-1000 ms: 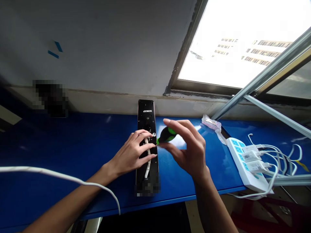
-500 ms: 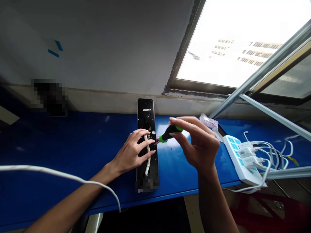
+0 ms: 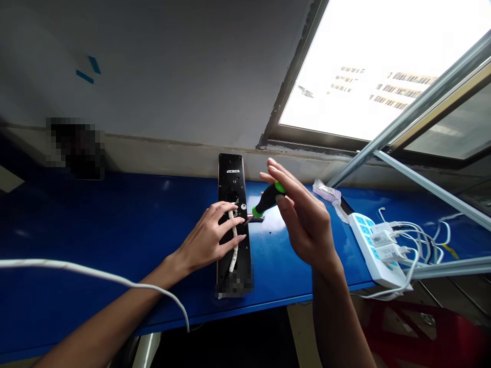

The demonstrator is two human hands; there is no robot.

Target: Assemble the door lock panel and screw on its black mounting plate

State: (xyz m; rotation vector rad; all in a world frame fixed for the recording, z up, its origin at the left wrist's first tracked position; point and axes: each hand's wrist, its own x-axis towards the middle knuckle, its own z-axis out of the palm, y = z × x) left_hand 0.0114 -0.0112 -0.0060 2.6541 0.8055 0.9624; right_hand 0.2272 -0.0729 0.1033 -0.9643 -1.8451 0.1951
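A long black panel, perhaps a door lock body, lies lengthwise on the blue table, with a white sleeved cable along it. My left hand rests on the panel, fingers spread over the cable and the panel's face. Between the thumb and straightened fingers of my right hand is a black and green screwdriver. It slants down to the left, its tip at the panel's right side near my left fingertips. A shiny metal piece sits just behind the screwdriver's shaft.
At the right stands a white power strip with several plugged-in adapters and tangled white cables. A clear plastic bag lies behind it. A metal frame bar crosses at the right, and a white cable hangs across the left foreground.
My right hand's fingers have straightened and rolled upward along the screwdriver handle, which has turned. My left hand stays on the panel. The view has shifted slightly.
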